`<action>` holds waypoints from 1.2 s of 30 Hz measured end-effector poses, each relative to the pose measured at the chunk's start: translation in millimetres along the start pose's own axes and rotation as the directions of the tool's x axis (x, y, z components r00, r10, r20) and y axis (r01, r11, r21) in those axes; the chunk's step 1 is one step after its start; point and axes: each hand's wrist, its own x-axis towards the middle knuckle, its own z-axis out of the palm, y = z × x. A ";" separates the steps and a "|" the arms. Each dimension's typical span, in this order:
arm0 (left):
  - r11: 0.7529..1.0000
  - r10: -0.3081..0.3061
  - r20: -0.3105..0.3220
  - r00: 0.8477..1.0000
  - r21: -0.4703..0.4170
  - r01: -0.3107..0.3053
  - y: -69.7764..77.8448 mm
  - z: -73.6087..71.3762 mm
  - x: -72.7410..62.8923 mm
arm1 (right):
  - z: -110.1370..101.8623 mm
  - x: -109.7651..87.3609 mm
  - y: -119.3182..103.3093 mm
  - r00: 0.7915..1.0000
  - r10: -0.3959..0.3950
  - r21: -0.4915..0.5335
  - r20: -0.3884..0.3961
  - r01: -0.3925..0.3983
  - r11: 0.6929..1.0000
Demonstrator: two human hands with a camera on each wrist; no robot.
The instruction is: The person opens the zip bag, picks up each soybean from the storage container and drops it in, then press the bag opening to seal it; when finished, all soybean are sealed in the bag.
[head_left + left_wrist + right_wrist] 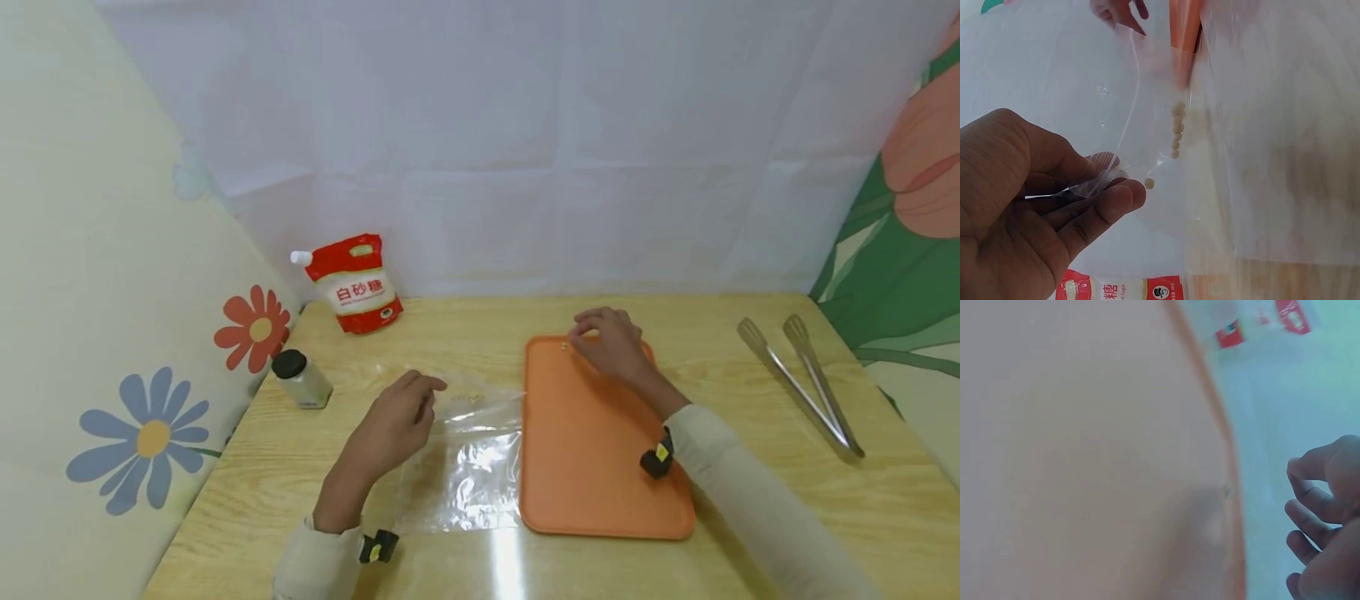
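My left hand (pixel 396 421) pinches the mouth of a clear zip bag (pixel 480 475) that lies flat on the table. Several small round pale-yellow beans, like soybeans (pixel 1177 130), show in a row through the plastic in the left wrist view, with one more by the fingertips. The bag's right edge meets an orange tray (pixel 600 467). Over the tray's far end is my right hand (pixel 613 346), thumb and forefinger tips together; whether something tiny is between them is hidden. A few tiny beans (pixel 564 346) lie at the tray's far left edge.
A red-and-white sugar pouch (pixel 358 287) stands at the back left. Nearer sits a clear jar (pixel 306 385) with a black lid, tilted in view. Metal tongs (pixel 810 387) lie right of the tray. A white cloth (pixel 480 167) hangs behind the table.
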 end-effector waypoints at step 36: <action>1.000 -0.011 0.008 1.000 0.013 0.011 -1.7 -5.3 -1.3 | 26.5 -25.0 -127.7 0.923 -0.363 0.190 0.124 0.337 0.922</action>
